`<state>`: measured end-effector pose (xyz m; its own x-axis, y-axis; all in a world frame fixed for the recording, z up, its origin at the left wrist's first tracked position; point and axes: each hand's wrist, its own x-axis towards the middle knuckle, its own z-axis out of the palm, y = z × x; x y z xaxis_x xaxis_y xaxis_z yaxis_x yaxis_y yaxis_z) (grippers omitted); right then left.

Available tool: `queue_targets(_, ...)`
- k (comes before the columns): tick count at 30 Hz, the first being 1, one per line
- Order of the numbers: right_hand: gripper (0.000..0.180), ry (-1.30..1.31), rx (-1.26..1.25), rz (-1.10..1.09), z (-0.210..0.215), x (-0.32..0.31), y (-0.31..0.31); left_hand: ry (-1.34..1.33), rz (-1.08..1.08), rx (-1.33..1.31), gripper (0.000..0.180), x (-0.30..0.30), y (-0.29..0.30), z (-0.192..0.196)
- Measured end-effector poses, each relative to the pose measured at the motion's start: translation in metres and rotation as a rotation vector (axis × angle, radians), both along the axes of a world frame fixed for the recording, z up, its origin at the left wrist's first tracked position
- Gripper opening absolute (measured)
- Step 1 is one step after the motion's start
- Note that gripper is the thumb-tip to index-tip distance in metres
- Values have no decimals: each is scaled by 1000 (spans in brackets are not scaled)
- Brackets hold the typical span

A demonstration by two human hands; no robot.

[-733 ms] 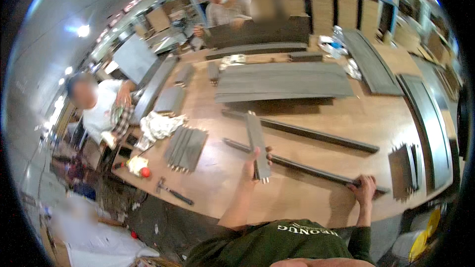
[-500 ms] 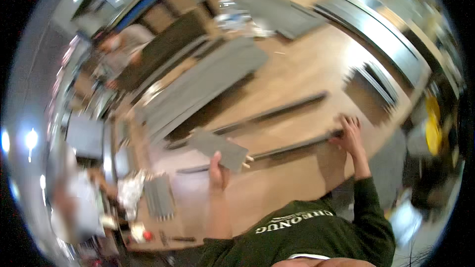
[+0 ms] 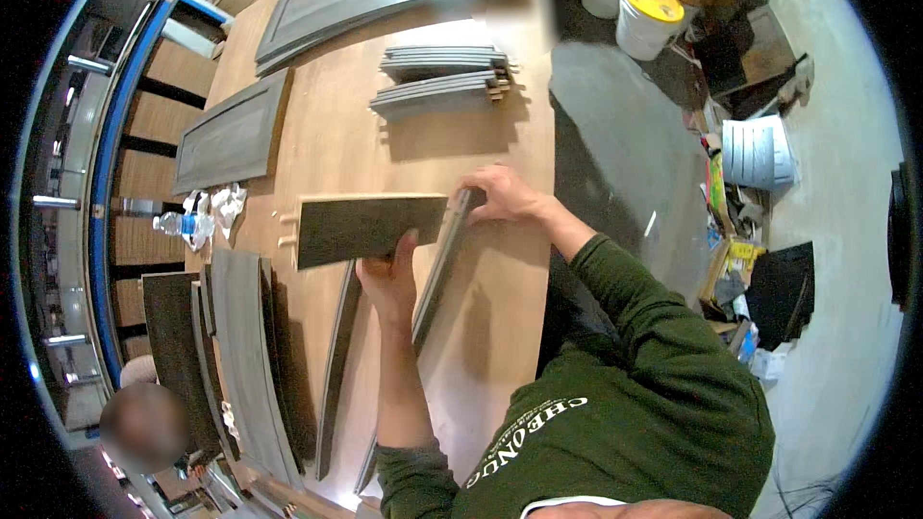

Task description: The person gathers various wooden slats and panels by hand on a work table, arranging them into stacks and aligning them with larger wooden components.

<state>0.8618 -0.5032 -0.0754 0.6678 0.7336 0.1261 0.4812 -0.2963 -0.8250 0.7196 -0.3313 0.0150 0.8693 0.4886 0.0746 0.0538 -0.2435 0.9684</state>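
Your left hand [image 3: 389, 279] pinches the near edge of the flat grey panel [image 3: 370, 228] lying on the wooden counter [image 3: 500, 327], while your right hand [image 3: 502, 197] closes over the end of the long grey rail [image 3: 437, 269] butted against it. Both look stiff, light, smooth-finished; hold them by the edges, near the joint.

Left hand [image 3: 386, 281] grips grey panel [image 3: 370, 228]; right hand [image 3: 502, 197] holds rail [image 3: 440, 264].

A flat grey wooden panel [image 3: 370, 228] lies on the long wooden workbench [image 3: 500, 327], its right end meeting a long grey wooden rail [image 3: 437, 269]. Stacked grey wooden slats [image 3: 442, 75] lie beyond it (two lidded plastic buckets [image 3: 635, 0] on the floor further right).
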Motion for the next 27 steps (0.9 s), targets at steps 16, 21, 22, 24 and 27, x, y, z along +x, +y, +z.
queue_targets(16, 43, -156, 97, -6, -12, 0, -5, 91, 38, 505, 24, 23, -44, 11)
queue_targets(21, 42, -161, 148, 1, -10, 1, -2, -33, 21, 602, 22, 21, -50, -12)
queue_targets(22, 41, -92, 126, 30, -10, 0, -2, -23, 11, 591, 21, 20, -48, -16)
queue_targets(24, 40, 11, 85, 91, -4, 4, -2, -6, 11, 574, 23, 22, -50, -2)
queue_targets(27, 38, -75, -53, 102, 16, 11, 3, 198, -40, 849, 25, 10, -42, 20)
